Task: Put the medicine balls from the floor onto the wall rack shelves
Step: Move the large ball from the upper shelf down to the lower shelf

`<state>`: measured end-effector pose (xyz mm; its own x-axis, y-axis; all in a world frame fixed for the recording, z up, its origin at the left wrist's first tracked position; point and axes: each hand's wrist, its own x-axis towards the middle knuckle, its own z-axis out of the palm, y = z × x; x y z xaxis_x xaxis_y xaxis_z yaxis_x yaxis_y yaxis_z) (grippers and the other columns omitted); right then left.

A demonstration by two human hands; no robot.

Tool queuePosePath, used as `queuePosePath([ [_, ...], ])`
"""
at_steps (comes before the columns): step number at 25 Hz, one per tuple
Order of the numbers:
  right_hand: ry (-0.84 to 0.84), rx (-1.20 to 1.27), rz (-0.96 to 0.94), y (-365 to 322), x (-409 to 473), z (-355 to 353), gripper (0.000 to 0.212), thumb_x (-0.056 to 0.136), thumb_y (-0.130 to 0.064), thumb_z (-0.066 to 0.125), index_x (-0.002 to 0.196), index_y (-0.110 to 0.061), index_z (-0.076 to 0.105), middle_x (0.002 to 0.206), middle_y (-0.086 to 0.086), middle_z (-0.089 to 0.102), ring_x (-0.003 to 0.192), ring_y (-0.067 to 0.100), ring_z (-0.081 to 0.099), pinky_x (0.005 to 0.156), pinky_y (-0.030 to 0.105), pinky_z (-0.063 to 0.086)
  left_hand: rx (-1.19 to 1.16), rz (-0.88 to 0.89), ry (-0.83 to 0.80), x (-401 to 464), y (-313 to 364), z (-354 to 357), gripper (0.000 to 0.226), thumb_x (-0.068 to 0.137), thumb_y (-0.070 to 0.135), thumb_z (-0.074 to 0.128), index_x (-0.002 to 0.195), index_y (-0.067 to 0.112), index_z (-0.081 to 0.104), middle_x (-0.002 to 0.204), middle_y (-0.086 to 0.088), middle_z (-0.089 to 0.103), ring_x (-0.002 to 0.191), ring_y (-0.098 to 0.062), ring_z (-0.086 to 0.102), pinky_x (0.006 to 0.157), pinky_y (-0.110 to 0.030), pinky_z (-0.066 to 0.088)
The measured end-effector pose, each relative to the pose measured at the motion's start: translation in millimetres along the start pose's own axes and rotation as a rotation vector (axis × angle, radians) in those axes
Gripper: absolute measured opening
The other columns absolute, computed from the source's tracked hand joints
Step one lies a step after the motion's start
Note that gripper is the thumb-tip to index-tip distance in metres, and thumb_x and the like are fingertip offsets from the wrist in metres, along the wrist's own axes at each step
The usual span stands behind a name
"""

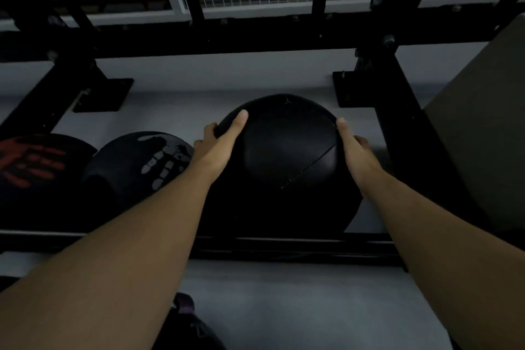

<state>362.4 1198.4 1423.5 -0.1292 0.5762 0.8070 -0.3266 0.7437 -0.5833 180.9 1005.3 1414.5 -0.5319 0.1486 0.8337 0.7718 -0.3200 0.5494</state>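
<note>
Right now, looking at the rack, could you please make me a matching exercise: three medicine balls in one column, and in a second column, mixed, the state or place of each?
Column 1
1. plain black ball
2. ball with grey handprint
3. ball with red handprint

Column 2
A. at the far left edge of the view, partly cut off
B. held on both sides by the left hand and the right hand
C. in the middle of the row, just beside the left hand

Right pairs: 1-B, 2-C, 3-A
</note>
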Motion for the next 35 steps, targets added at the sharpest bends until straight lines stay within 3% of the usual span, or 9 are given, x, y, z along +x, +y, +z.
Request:
queuePosePath([
  [2,0.01,0.023,-0.003,4,1,4,0.118,0.063,-0.098,0.037,0.158,-0.03,0.04,0.155,0.016,0.051,0.136,0.04,0.054,0.115,0.056,0.044,-0.059,-0.027,0.029,1,-3,5,0.121,0.068,0.104,0.04,0.167,0.036,0.028,0.171,-0.01,0.038,0.155,-0.04,0.04,0.125,-0.055,0.035],
  [4,0.005,0.037,0.002,4,1,5,0.111,0.068,-0.096,0.039,0.157,-0.029,0.044,0.153,0.015,0.052,0.132,0.04,0.056,0.113,0.054,0.045,-0.083,-0.037,0.069,3,-6,9,0.122,0.066,0.105,0.041,0.166,0.034,0.032,0.169,-0.009,0.04,0.155,-0.04,0.039,0.126,-0.059,0.033],
  [8,-0.019,0.093,0.014,4,-9,2,0.099,0.073,-0.089,0.045,0.153,-0.031,0.047,0.151,0.011,0.051,0.128,0.04,0.057,0.113,0.054,0.046,-0.144,-0.017,0.123,-2,-8,15,0.107,0.067,0.1,0.049,0.152,0.034,0.049,0.157,-0.008,0.051,0.146,-0.038,0.048,0.121,-0.057,0.041],
  [14,-0.012,0.193,-0.076,-1,-46,-10,0.09,0.071,-0.081,0.056,0.149,-0.035,0.05,0.143,0.008,0.058,0.123,0.03,0.062,0.11,0.049,0.05,-0.292,0.108,0.176,-30,-13,7,0.09,0.071,0.091,0.055,0.143,0.035,0.057,0.15,-0.002,0.056,0.141,-0.029,0.053,0.12,-0.052,0.044],
  [18,0.1,0.262,-0.183,-11,-61,-27,0.063,0.081,-0.079,0.057,0.125,-0.034,0.057,0.141,0.007,0.059,0.124,0.026,0.061,0.101,0.041,0.051,-0.467,0.161,0.317,-46,-9,-9,0.077,0.078,0.084,0.056,0.131,0.029,0.061,0.148,-0.005,0.054,0.134,-0.023,0.058,0.12,-0.047,0.047],
  [21,0.076,0.299,-0.151,-27,-61,-36,0.098,0.077,-0.086,0.054,0.157,-0.032,0.038,0.16,0.008,0.046,0.14,0.03,0.051,0.116,0.052,0.043,-0.507,0.12,0.128,-42,7,-30,0.089,0.082,0.082,0.057,0.149,0.025,0.059,0.15,-0.006,0.061,0.134,-0.025,0.063,0.119,-0.048,0.048],
  [24,0.009,0.341,-0.146,-33,-73,-39,0.098,0.079,-0.086,0.054,0.16,-0.035,0.038,0.154,0.0,0.055,0.134,0.024,0.057,0.115,0.05,0.046,-0.558,0.07,-0.093,-47,18,-41,0.086,0.088,0.08,0.057,0.156,0.026,0.054,0.15,-0.006,0.067,0.136,-0.028,0.065,0.119,-0.049,0.049],
  [35,0.114,0.452,-0.191,-60,-135,-77,0.08,0.084,-0.077,0.057,0.15,-0.033,0.05,0.142,-0.005,0.061,0.126,0.015,0.063,0.104,0.038,0.054,-0.576,0.153,0.055,-114,74,-57,0.076,0.087,0.07,0.063,0.145,0.022,0.064,0.14,-0.007,0.073,0.129,-0.024,0.071,0.114,-0.048,0.054],
])
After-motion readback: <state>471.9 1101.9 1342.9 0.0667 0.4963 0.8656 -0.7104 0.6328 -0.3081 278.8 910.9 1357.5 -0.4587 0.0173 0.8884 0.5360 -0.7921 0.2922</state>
